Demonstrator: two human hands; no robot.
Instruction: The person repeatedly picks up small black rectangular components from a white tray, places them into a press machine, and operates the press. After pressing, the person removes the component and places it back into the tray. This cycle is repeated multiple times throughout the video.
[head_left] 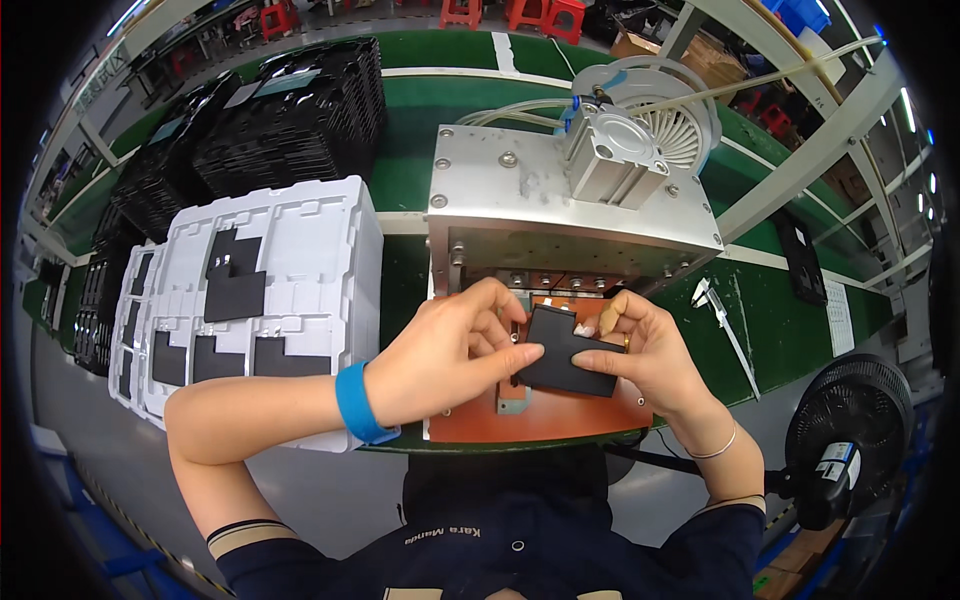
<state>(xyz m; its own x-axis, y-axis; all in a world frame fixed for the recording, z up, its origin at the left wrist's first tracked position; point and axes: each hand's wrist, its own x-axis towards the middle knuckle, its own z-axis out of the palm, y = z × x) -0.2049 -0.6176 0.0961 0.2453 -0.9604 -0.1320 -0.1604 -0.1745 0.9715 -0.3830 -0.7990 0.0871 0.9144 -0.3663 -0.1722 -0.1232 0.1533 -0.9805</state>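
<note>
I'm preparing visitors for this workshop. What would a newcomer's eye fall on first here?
Probably the left hand and right hand at centre, on a black L-shaped piece above an orange plate, with a silver machine beyond. Next, the white tray at left, holding more black pieces, with stacks of black trays behind it. At right, a black fan stands out.

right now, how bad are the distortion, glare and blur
Head view: green bench bends toward the dark rim; head view: ceiling light glares white at far right, metal housing shines; head view: held black part shows no obvious motion blur.
</note>
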